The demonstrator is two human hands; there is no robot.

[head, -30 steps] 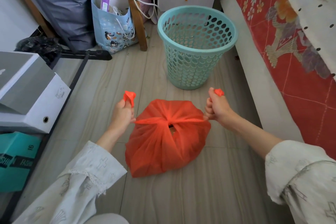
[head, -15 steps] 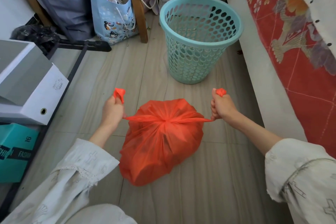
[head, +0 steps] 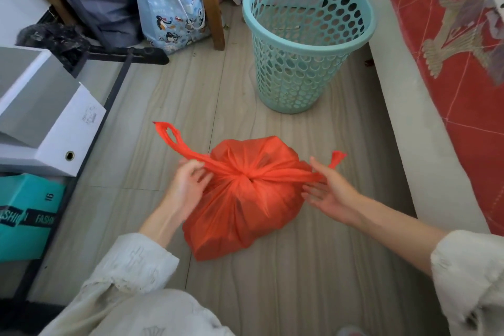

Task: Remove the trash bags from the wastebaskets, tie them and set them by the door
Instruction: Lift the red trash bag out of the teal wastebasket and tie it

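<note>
- One orange trash bag (head: 240,199) sits full on the wood-look floor (head: 191,95), its mouth drawn shut in a single knot at the top; what fills it cannot be made out through the plastic.
- Two handle strips run out from the knot: the left one (head: 174,142) ends in an open loop, the right one (head: 336,158) in a twisted tip.
- The left hand (head: 188,185) pinches the left strip close to the knot, fingers curled under it.
- The right hand (head: 327,191) lies under the right strip with fingers spread and straight, touching it without closing on it.
- One teal perforated wastebasket (head: 305,43) stands upright beyond the bag, apart from it, with no liner inside.
- One blue penguin-print gift bag (head: 174,13), stuffed with papers, leans by a wooden leg (head: 211,3).
- At left sit a white file box (head: 51,120) and a teal box (head: 24,215).
</note>
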